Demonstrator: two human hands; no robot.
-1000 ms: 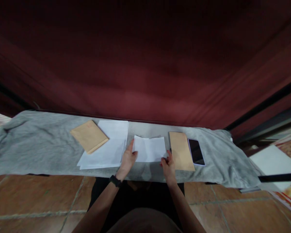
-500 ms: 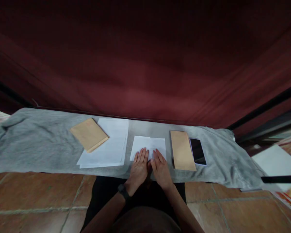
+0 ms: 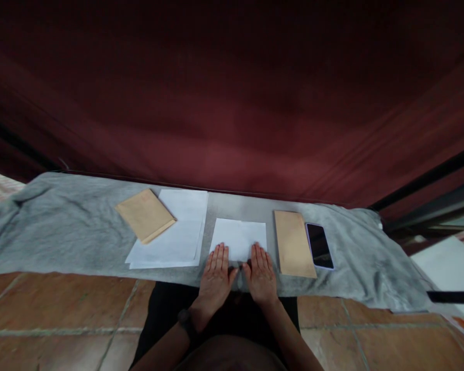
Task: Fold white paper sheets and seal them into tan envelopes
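Note:
A white sheet of paper, apparently folded, lies flat in front of me on the grey cloth. My left hand rests palm down with its fingertips on the sheet's near left part. On the near right part lie the outstretched fingers of my right hand. Both hands are open, thumbs pointing toward each other, and neither grips anything. To the left are larger white sheets, partly covered by a brown envelope stack. Another brown envelope lies right of my right hand.
Beside the right envelope lies a phone with a dark screen. A dark red curtain-like fabric rises behind the cloth-covered surface. Tiled floor shows below the near edge. White paper or board is at the far right.
My hands have moved apart, left hand to the left and right hand to the right, and slightly toward me along the white sheet. The view has shifted slightly.

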